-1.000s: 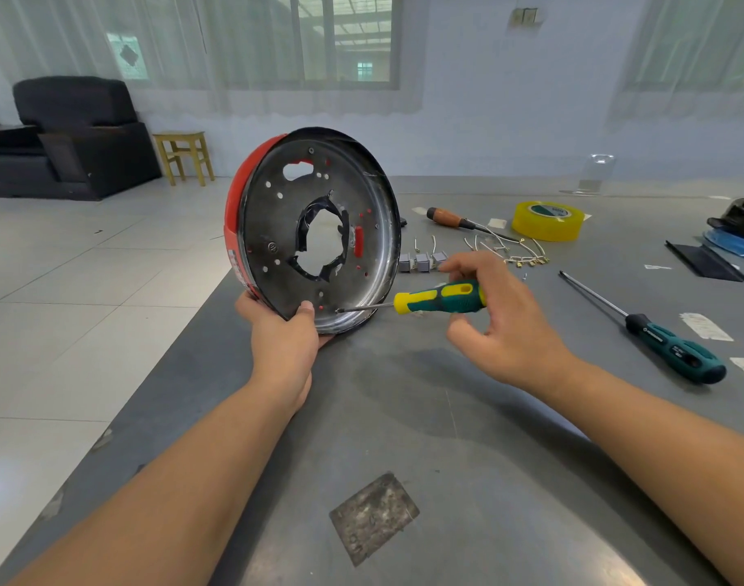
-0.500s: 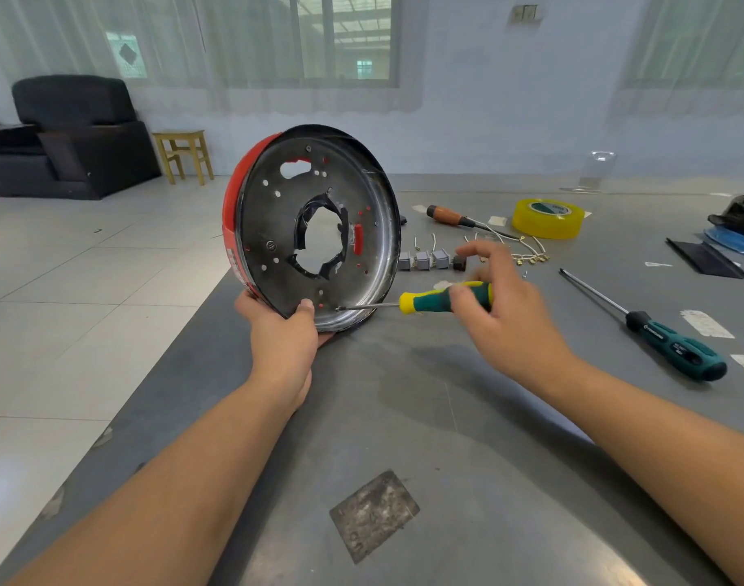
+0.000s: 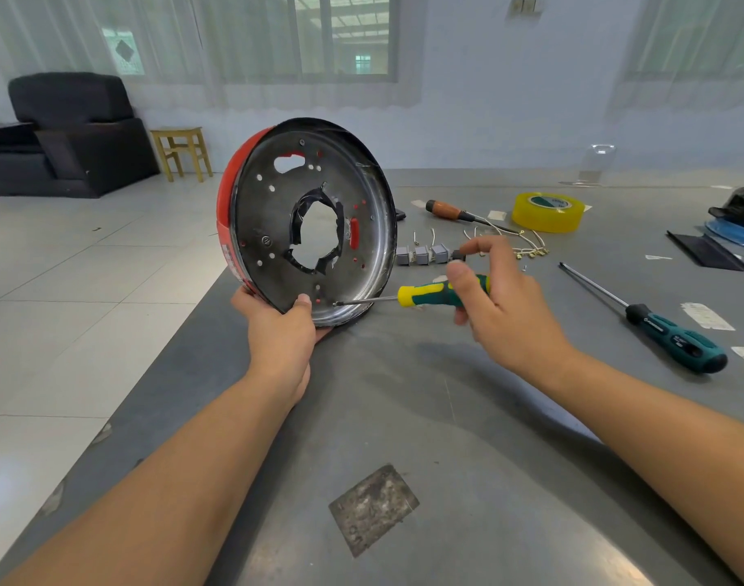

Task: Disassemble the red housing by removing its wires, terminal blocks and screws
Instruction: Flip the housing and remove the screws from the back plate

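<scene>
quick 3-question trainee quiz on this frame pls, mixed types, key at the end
1. True or false: the left hand props the red housing on its edge on the table.
2. The right hand holds: A) the yellow-green screwdriver B) the tape roll C) the wooden-handled screwdriver
3. Fill in: the driver tip sits at the housing plate's ___ edge.

Key: 1 true; 2 A; 3 lower

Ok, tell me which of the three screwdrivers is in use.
The yellow-and-green screwdriver, held in the right hand against the red housing; the other two lie on the table.
</scene>
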`<state>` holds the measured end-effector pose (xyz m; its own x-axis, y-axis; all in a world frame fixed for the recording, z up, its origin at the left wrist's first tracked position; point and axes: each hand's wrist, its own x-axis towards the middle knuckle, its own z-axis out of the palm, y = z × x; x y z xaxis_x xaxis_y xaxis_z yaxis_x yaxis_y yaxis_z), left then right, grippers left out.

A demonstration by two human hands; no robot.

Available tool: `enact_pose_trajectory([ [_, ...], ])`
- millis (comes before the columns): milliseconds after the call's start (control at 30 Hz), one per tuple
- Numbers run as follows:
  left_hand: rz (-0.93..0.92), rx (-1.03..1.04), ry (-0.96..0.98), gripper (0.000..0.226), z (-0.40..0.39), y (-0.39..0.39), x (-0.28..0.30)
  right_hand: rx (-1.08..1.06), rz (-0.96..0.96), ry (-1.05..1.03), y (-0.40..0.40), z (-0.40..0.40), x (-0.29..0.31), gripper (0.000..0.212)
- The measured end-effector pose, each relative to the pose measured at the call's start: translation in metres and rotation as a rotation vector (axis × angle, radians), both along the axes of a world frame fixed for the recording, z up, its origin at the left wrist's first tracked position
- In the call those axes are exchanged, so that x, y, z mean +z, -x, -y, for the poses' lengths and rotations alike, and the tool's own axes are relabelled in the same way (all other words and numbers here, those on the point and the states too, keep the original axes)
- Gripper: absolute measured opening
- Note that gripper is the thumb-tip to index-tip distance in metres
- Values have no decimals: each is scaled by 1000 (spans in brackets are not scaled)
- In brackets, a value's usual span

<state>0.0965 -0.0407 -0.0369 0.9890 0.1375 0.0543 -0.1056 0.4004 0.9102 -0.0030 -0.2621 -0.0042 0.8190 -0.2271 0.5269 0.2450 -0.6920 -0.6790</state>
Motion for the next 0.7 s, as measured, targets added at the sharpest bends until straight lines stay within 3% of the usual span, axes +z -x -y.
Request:
enact_pose_trajectory([
  [67,1,-5,6,43,0,0,0,-5,19,10,-1,2,-3,25],
  [167,-4,-2,9,43,0,0,0,97,87,-32,1,-1,-3,52],
  [200,-5,-1,10,43,0,0,1,98,81,-51,1,-2,-1,53],
  [300,-5,-9,12,44,0,0,1,-3,-1,-20,-1,1,0,33],
  [400,-5,-10,9,44,-1,0,1,8,33,-4,-3,1,-1,27],
  [500,-4,-17,9,43,-1,0,0,107,91,-69,-2,-3,-2,48],
  [600,-5,-13,-2,45,-1,0,0,72,37,-137,-2,-1,-2,27],
  [700,-10,-9,10,45,-1,-1,0,25,21,-76,-2,3,-5,10],
])
